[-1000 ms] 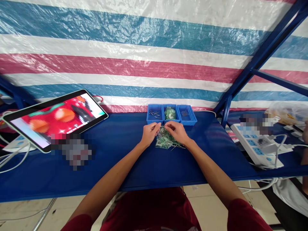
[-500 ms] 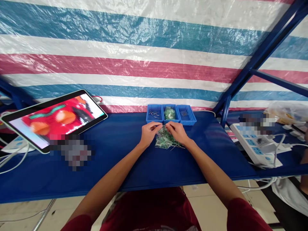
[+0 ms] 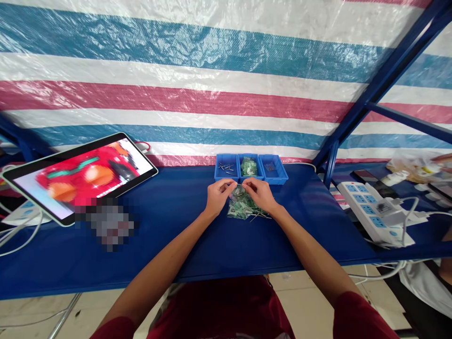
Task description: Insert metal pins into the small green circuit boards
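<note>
We've got a small green part [image 3: 239, 189] pinched between left hand [image 3: 218, 195] and right hand [image 3: 260, 194], both grips closed on it over the pile [image 3: 242, 208] on the desk [image 3: 183, 226]; a slip would likely drop it among lookalikes, short of the bins [image 3: 250, 167].

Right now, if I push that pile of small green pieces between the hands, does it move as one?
Probably not. The pile of small green pieces is loose and heaped, so it would likely spread. The pieces look thin and light. The metal pins beside it would likely roll.
</note>
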A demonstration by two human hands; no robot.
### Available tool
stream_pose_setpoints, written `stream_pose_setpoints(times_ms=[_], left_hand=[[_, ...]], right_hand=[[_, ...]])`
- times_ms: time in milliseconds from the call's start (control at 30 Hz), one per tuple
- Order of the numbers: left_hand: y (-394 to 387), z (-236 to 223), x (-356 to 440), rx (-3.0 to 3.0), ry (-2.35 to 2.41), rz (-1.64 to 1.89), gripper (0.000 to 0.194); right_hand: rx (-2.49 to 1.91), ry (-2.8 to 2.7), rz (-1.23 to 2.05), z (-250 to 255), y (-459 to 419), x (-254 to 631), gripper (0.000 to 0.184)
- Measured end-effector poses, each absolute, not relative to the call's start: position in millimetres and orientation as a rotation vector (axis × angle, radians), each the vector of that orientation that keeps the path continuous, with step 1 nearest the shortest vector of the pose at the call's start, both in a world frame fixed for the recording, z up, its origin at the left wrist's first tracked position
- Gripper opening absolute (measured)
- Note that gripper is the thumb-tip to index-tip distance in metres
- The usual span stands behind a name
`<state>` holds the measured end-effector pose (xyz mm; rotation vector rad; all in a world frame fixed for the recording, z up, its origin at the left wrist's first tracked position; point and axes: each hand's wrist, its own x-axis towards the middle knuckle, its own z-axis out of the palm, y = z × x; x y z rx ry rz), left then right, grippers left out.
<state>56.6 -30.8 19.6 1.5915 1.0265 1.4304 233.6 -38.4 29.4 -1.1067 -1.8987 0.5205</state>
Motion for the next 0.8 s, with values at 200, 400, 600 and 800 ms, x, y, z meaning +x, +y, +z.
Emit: stream_pose_setpoints(times_ms=[200,400,600,800], left_hand=[[-31.5,20.4,55.6,1.615,1.047,1.453,0.025],[-33.5,19.5,55.3,1.618,1.004,1.439,0.026],[-32.2,16.8,54.4,1.838,1.014,1.4,0.026],[-29.2,17.7,51.9,2.016,0.993,1.429,0.029]], right_hand=[[-1.118,-1.909,0.525,27.3,-38.3,232.8,0.027],[-1.167,-1.806,0.526,26.7,-37.6,234.3,0.031],[-1.165,-1.773,0.522,26.7,-38.1,235.1,0.031],[-1.177,-1.715,0.462,29.3,-40.5,235.3,0.03]])
